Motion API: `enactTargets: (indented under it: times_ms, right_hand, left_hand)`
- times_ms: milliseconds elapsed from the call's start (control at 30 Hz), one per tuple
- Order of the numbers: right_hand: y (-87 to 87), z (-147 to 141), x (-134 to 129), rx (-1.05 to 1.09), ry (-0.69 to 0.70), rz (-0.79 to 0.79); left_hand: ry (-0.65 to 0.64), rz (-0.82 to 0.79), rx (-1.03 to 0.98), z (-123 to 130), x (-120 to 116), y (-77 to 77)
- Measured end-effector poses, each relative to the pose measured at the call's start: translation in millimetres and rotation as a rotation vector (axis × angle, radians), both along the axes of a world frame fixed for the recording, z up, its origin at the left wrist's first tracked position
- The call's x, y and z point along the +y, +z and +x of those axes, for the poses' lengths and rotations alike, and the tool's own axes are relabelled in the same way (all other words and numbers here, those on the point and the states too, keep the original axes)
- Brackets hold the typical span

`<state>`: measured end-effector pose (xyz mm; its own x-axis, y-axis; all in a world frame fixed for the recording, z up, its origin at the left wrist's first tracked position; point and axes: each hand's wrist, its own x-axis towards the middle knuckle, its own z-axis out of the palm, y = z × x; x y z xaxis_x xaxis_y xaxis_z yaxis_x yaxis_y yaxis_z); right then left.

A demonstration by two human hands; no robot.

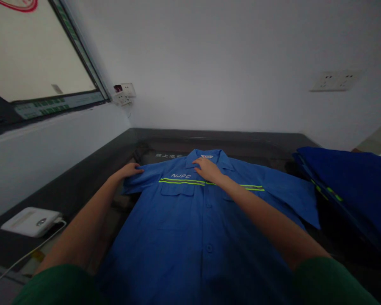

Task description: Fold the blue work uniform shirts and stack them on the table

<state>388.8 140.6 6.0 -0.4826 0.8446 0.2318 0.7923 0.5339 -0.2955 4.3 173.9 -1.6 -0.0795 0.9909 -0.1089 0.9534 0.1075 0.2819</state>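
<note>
Fingers of the left hand (128, 170) are sitting close together at the outer part of the sleeve on the left (152, 171), probably keeping that side spread outward; whether they are pinching the cloth, I cannot tell. Those of the right hand (208, 169) are curving over the shirt front just beside the collar (225, 160), thumb and forefinger leaving only a narrow gap; I cannot tell whether fabric is lying between them. With the hands working at separate points, they are seemingly steadying the top of the blue shirt (178, 216) from its left side to its middle.

The shirt is lying face up on a dark tabletop (95, 169), its collar pointing far, toward the wall (216, 76), its body spreading near. Lying that way round, its chest lettering (180, 176) is facing the wearer of the green sleeves (60, 281). The sleeve on the right (292, 190) is stretching outward with no hand touching it, the tabletop presumably supporting it.

Beside that sleeve, a stack of blue cloth (355, 182) is resting on the right. Over on the left, a white device (34, 221) is lying apart from the shirt, its cable (31, 252) trailing near, perhaps keeping clear of the fabric.
</note>
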Motion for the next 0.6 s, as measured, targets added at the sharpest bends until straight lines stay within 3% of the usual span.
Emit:
enactTargets:
  times_ms: [133, 233, 333, 500, 600]
  right_hand:
    - [-13.1, -56.8, 30.4, -0.051, -0.083, -0.064]
    - [-29.6, -73.0, 48.7, -0.050, -0.181, -0.098]
    - [-46.3, -77.2, 58.6, -0.051, -0.243, -0.122]
    - [-63.4, -79.0, 60.5, -0.070, -0.273, -0.047]
    - [-66.4, -79.2, 59.6, -0.075, -0.272, -0.014]
  left_hand:
    - [-0.119, 0.054, 0.007, -6.0, -0.6, 19.2]
    - [-0.162, 0.140, 0.067, -6.6, -0.2, 30.4]
    - [-0.108, 0.255, 0.108, -1.3, 3.6, 33.5]
    - [0.058, 0.519, 0.179, 4.0, 2.4, 13.5]
    - [0.214, 0.535, 0.123, -7.2, -13.9, -4.6]
